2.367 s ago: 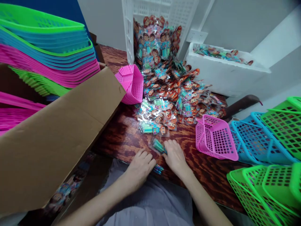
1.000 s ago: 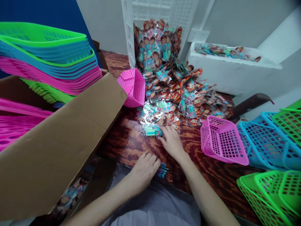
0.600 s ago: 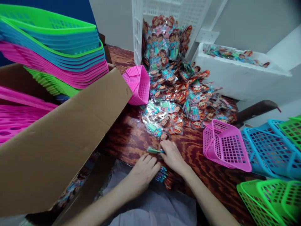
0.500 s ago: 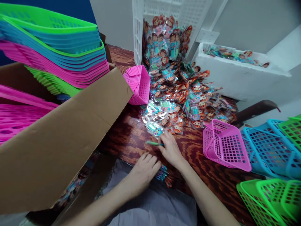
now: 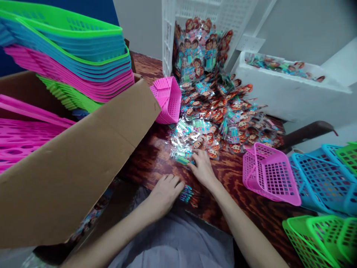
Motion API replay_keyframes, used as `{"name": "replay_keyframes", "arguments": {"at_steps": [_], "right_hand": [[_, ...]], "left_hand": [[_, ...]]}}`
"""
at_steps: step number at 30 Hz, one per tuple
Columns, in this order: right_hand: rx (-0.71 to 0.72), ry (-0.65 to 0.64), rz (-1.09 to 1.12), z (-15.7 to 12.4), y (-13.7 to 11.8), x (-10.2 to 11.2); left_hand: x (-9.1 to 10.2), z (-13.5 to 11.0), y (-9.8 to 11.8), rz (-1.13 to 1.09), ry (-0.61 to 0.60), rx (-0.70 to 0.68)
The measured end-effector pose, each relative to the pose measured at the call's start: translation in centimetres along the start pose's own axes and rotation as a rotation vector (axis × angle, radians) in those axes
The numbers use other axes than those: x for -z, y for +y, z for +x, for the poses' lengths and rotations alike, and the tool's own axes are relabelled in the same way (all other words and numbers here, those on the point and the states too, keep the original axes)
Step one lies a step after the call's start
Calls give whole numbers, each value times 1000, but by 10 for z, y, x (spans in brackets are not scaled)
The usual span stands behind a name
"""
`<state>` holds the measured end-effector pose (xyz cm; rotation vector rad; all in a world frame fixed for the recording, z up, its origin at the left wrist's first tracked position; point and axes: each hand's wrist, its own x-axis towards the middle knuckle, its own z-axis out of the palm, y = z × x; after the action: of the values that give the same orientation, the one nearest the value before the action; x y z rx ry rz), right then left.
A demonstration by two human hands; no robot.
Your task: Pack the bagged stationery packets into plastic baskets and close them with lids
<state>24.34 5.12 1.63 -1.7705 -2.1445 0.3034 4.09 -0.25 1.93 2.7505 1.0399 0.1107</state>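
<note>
My right hand reaches to the near edge of a heap of clear plastic packets. Its fingers are closed on a packet with green and blue contents. Closer to me, my left hand rests low over the table edge, its fingers curled. Beside its thumb is a small stack of similar packets, seen edge-on, which the hand grips. The packets show cartoon figures with brown or reddish hair. The left fingertips' contact with the stack is partly hidden.
An open cardboard box holding nested coloured baskets takes up the left. Pink baskets lie beside the heap. A white crate and foam box stand behind. Pink, blue and green baskets are at right.
The right hand has brought the packet, earlier edge-on above the table, up against the heap's near edge. The left hand and the small stack have shifted slightly left and away from me.
</note>
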Motion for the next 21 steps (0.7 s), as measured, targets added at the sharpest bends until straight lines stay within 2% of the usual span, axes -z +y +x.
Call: {"name": "replay_keyframes", "arguments": {"at_steps": [4, 8, 11, 15, 19, 21], "right_hand": [[49, -94, -83, 19, -6, -2], [85, -118, -94, 18, -15, 6], [95, -173, 0, 5, -16, 14], [60, -235, 185, -27, -19, 18], [-3, -246, 318, -57, -27, 19], [-7, -297, 389, -64, -26, 23]], "left_hand": [[-2, 4, -1, -17, 21, -7], [-7, 0, -1, -49, 60, -2], [-6, -4, -1, -78, 119, 13], [-1, -6, -4, -98, 229, 34], [3, -3, -9, -65, 171, -75], [4, -2, -11, -51, 120, -124]]}}
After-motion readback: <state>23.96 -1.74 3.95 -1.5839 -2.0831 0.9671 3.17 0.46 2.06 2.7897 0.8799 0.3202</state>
